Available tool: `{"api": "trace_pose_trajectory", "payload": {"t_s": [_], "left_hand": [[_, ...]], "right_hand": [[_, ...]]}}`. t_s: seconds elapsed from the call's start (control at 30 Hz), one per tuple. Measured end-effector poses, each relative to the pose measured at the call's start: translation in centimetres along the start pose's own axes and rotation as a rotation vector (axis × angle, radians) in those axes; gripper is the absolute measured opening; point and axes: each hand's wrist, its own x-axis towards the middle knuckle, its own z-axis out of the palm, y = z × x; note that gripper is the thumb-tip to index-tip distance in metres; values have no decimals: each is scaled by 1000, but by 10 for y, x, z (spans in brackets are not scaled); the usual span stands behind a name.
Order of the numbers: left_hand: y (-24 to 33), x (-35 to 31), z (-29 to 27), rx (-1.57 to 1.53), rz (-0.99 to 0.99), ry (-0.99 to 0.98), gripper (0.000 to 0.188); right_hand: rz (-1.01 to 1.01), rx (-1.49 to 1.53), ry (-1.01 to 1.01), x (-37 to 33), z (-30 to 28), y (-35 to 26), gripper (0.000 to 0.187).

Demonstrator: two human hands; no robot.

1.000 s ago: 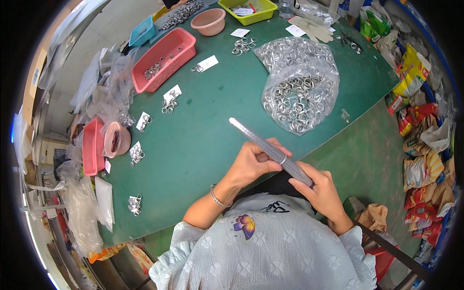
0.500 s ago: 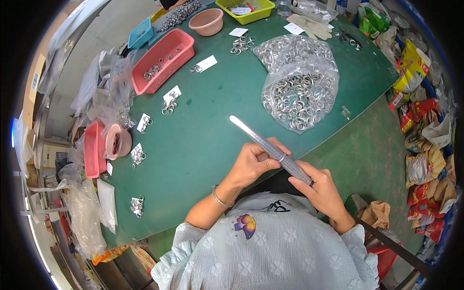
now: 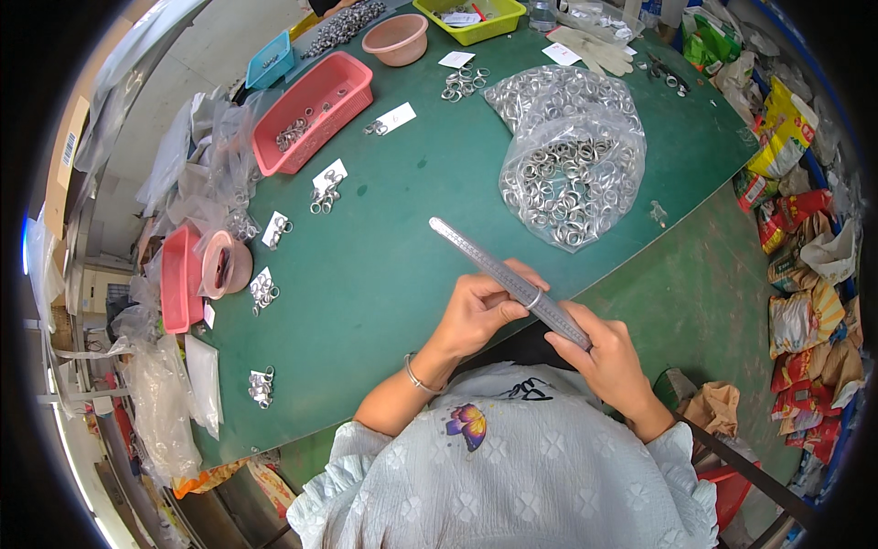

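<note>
Left hand (image 3: 477, 313) and right hand (image 3: 605, 359) both grip a long grey tapered rod (image 3: 508, 278) above the green table (image 3: 384, 265). A clear bag of metal rings (image 3: 569, 174) lies beyond it, apart from the rod.

The green table (image 3: 384, 274) carries a clear bag of metal rings (image 3: 569, 156) near its right edge, a red tray (image 3: 315, 110) and pink bowl (image 3: 395, 38) toward the far edge, and small ring bunches (image 3: 263, 291) along its left side.
</note>
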Motion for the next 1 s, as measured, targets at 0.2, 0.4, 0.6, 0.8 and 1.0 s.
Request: {"api": "trace_pose_trajectory", "payload": {"t_s": [0.2, 0.4, 0.6, 0.8, 1.0], "left_hand": [[3, 1, 5, -44, -45, 34, 23], [11, 0, 9, -78, -130, 118, 29], [4, -1, -1, -45, -36, -4, 24], [4, 0, 7, -48, -41, 103, 32], [-1, -1, 8, -150, -64, 144, 34]], "right_hand": [[27, 42, 11, 1, 0, 2, 29], [-14, -60, 31, 1, 2, 0, 29], [-6, 14, -17, 2, 3, 1, 30], [26, 85, -59, 4, 0, 1, 29], [76, 148, -100, 6, -2, -4, 26]]}}
